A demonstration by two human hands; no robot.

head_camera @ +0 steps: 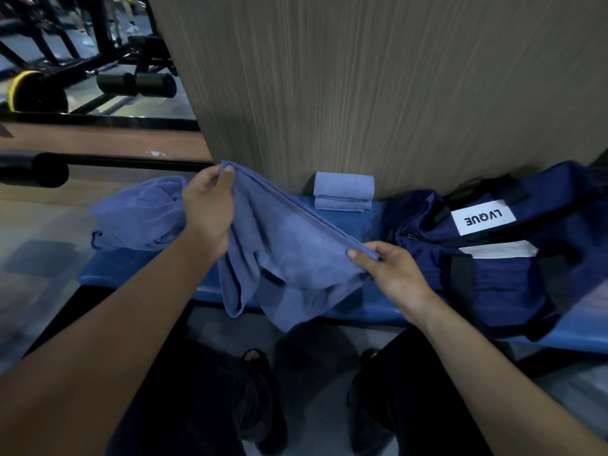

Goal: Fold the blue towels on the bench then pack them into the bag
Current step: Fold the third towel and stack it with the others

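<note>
I hold a blue towel stretched in the air above the blue bench. My left hand pinches its upper left corner and my right hand pinches its lower right corner, so the top edge runs taut between them and the rest hangs over the bench's front edge. A crumpled blue towel lies on the bench's left end. Against the wall at the back sits a small stack of folded blue towels. A navy duffel bag with a white label lies on the bench's right part.
A grey wood-grain wall panel rises right behind the bench. Gym machines and a black bar stand at the left. My legs and sandalled feet are below the bench's front edge.
</note>
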